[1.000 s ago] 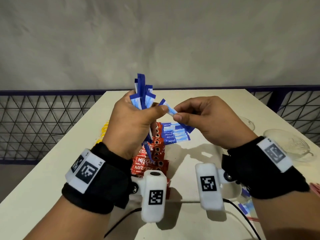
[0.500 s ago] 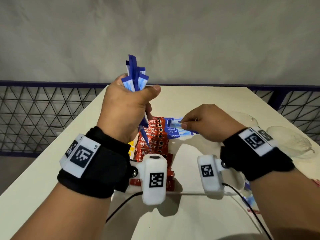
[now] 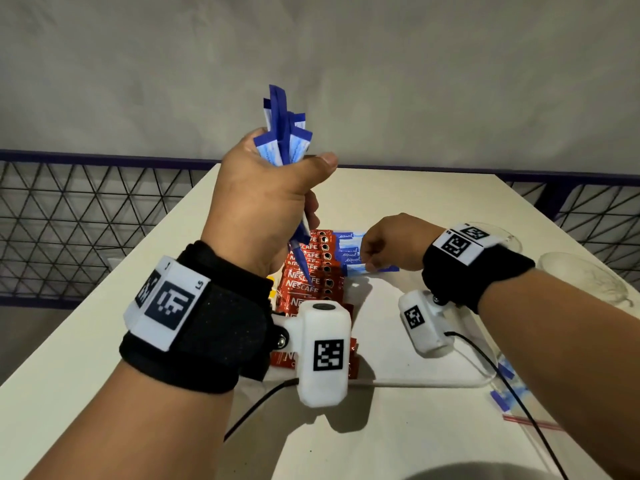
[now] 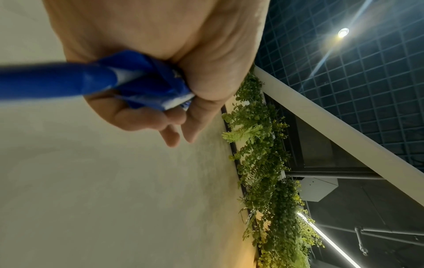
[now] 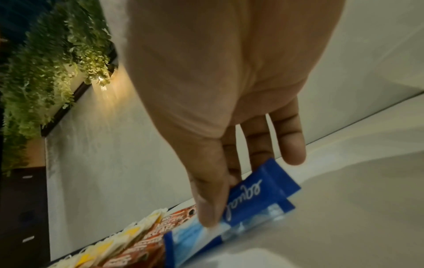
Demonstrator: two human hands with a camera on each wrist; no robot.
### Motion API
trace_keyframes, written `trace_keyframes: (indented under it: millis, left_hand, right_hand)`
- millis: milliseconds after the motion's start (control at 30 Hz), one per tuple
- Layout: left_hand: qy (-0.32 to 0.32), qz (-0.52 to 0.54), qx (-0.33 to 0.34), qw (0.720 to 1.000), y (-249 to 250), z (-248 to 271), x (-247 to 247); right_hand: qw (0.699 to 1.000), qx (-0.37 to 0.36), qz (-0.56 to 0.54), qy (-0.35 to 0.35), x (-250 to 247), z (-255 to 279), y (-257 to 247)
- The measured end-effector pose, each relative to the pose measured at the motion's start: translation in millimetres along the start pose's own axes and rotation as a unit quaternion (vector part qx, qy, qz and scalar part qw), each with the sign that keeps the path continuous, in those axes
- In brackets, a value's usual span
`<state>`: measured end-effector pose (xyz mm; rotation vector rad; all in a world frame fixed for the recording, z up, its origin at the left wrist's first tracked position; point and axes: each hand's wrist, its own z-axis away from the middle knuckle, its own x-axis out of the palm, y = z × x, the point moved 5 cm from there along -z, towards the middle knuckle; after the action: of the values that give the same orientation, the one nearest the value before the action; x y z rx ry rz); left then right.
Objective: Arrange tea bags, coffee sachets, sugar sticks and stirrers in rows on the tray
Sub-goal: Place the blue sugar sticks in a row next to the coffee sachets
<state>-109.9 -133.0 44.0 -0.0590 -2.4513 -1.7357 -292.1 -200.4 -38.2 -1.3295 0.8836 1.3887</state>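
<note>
Left hand [image 3: 263, 206] is fisting a sugar bundle [image 3: 284, 133] upright above the coffee row [image 3: 311, 271]; right hand [image 3: 391, 244] is pinching one stick [image 5: 241, 204] crosswise just right of it.

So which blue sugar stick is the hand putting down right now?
The nearest stick in the blue row, pinched by the right hand beside the red coffee sachets. The others lie free or are bunched in the left hand.

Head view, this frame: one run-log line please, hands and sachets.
left hand: grips bundle of blue sugar sticks, raised | right hand: pinches one blue stick, laying it beside coffee sachets | stage: sugar row underway
</note>
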Motion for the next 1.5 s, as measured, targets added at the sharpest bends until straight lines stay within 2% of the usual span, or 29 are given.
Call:
trace_keyframes:
  millis: [467,667,767,833,900,967,1000,1100,1200,1333,1433,1500]
  left_hand:
    - [-0.009,-0.008,0.005,1.000,1,0,0]
    - [-0.014,0.000,0.004,1.000,0,1,2]
    - [0.003,0.055,-0.040,0.998,-5,2,5]
    - [0.024,0.130,-0.082,0.988,-12,2,7]
    - [0.052,0.186,-0.092,0.977,-17,1,7]
    - [0.087,0.205,-0.074,0.972,-18,1,4]
    - [0.104,0.209,-0.063,0.970,-19,1,3]
    - [0.135,0.221,-0.049,0.965,-22,4,3]
    - [0.153,0.234,-0.063,0.958,-27,5,4]
    - [0.163,0.260,-0.080,0.948,-29,1,3]
    - [0.200,0.266,-0.052,0.942,-23,-4,-12]
    - [0.204,0.254,-0.031,0.945,-18,-10,-24]
  right_hand:
    - [0.999,-0.004,0.033,-0.023,8,-17,-5]
    - [0.999,0.011,0.040,0.007,6,-19,-6]
    - [0.998,0.018,0.045,0.048,-12,-7,-8]
    - [0.993,0.001,-0.018,0.114,-33,10,-16]
    - [0.969,-0.040,-0.192,0.151,-49,34,-33]
    - [0.923,-0.092,-0.353,0.122,-56,60,-57]
    - [0.911,-0.112,-0.383,0.102,-57,72,-67]
    - [0.922,-0.142,-0.346,0.100,-56,86,-81]
    - [0.939,-0.119,-0.286,0.147,-54,83,-80]
    - [0.958,-0.118,-0.199,0.170,-51,86,-81]
    - [0.964,-0.096,-0.193,0.158,-48,84,-66]
    - [0.952,-0.073,-0.256,0.151,-43,81,-49]
